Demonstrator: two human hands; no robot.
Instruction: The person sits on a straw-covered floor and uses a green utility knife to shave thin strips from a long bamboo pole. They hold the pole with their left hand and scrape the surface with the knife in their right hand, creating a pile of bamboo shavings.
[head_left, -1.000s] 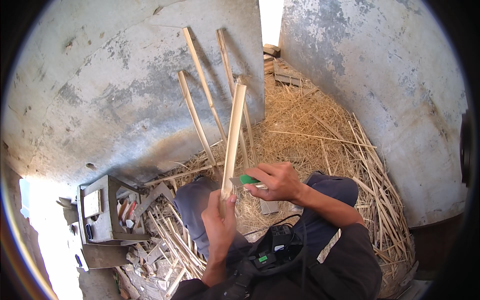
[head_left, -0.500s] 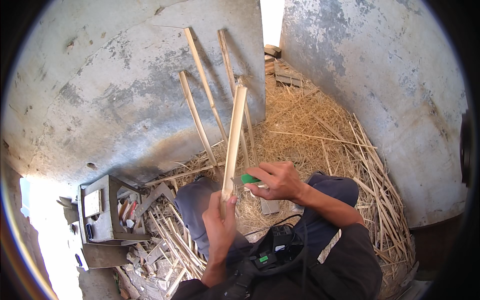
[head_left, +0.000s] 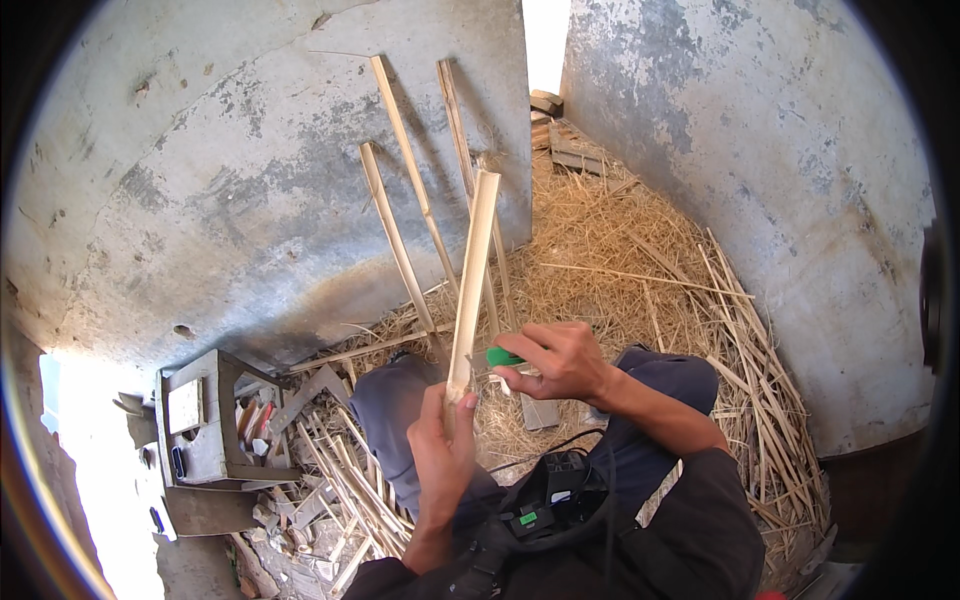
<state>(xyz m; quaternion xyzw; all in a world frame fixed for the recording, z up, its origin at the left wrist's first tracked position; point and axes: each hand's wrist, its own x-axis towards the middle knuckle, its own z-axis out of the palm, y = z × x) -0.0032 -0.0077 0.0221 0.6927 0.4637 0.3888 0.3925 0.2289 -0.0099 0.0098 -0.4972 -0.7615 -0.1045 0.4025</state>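
My left hand is closed around the lower end of a split bamboo piece, which points up and away with its pale hollow inner side showing. My right hand grips a green-handled knife just to the right of the bamboo. Its small blade reaches toward the bamboo's right edge, a little above my left thumb; whether it touches I cannot tell. Behind, several bamboo strips lean against the grey wall.
Straw-like shavings cover the floor ahead. Long thin strips lie along the right wall, with more strips at the lower left. A worn wooden stool holding small items is on the left. Black gear rests at my lap.
The bamboo's upper end has shifted slightly to the right. My right hand and the knife have moved a touch to the right too.
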